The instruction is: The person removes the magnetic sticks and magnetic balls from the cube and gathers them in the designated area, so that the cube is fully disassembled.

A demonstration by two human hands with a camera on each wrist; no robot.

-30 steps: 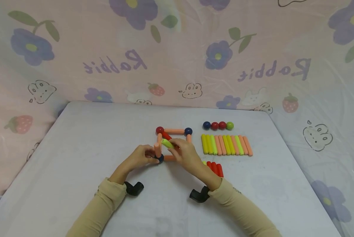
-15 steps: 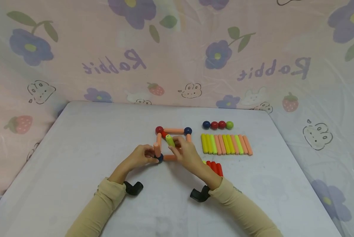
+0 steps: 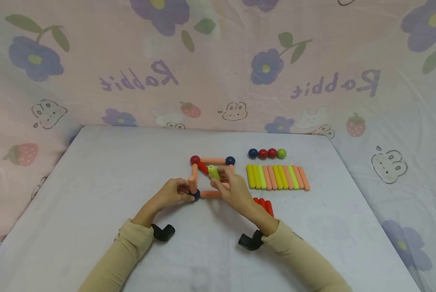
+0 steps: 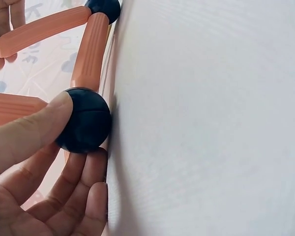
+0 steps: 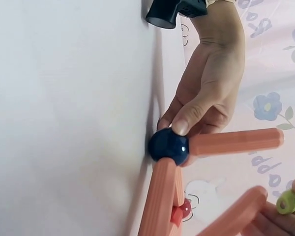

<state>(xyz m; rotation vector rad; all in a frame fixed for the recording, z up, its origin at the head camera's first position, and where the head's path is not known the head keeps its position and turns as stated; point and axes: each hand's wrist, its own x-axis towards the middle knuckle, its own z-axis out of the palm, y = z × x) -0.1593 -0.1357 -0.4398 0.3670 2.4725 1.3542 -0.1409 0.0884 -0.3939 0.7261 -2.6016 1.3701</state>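
My left hand (image 3: pixel 172 192) pinches a dark blue ball (image 4: pixel 86 123) at the front left corner of a square frame of orange sticks. From this ball an orange stick (image 3: pixel 192 184) stands upright. My right hand (image 3: pixel 236 192) holds a light green stick (image 3: pixel 213 172) between thumb and fingers over the frame's right part, its hollow end facing up. The far corners are a red ball (image 3: pixel 195 160) and another dark blue ball (image 3: pixel 230 161). A red stick (image 3: pixel 202 167) slants inward from the red ball. In the left wrist view, the front right ball (image 4: pixel 105 7) also carries an upright orange stick (image 4: pixel 44 30).
Right of the frame lies a row of yellow, green and orange sticks (image 3: pixel 278 177), with several balls (image 3: pixel 267 153) lined up behind it. Red sticks (image 3: pixel 264 206) lie nearer, partly behind my right wrist. Black curved pieces (image 3: pixel 163 232) sit at both wrists. A printed curtain hangs behind the table.
My right hand has shifted slightly right with the green stick, which has turned from pointing left to more upright. My left hand stays on the blue ball.
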